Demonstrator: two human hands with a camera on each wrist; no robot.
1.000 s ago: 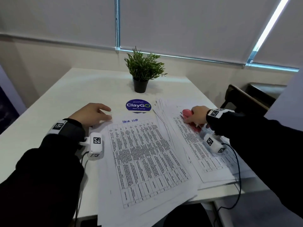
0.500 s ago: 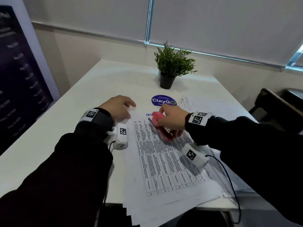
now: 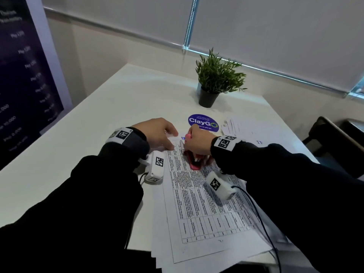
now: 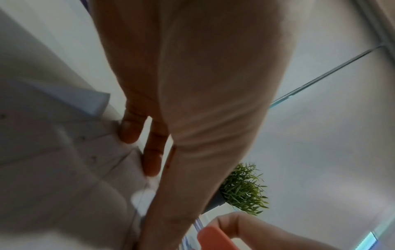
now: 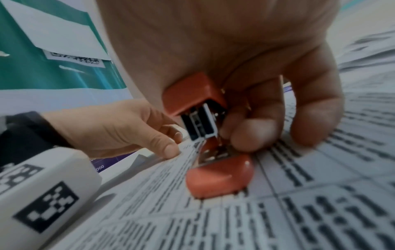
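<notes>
A coral-red stapler [image 3: 194, 164] is gripped in my right hand [image 3: 197, 142] over the top left corner of a stack of printed table sheets [image 3: 206, 213]. In the right wrist view the stapler [image 5: 218, 175] has its base on the top sheet and its jaws gape open, with my curled fingers [image 5: 252, 132] around it. My left hand [image 3: 165, 136] lies just left of it, its thumb [image 5: 169, 148] pressing on the paper's edge and its fingers relaxed. The stapler's nose [image 4: 211, 236] shows at the bottom of the left wrist view.
A second spread of sheets [image 3: 252, 131] lies at the right on the white table [image 3: 98, 125]. A round blue ClayGo sticker [image 3: 202, 123] and a potted plant [image 3: 216, 79] sit behind the hands. A dark chair [image 3: 334, 138] stands right, a dark banner [image 3: 19, 75] left.
My right hand carried the stapler left, from the right-hand sheets to the top left corner of the front stack. The left hand stayed at that corner. The head view swung left.
</notes>
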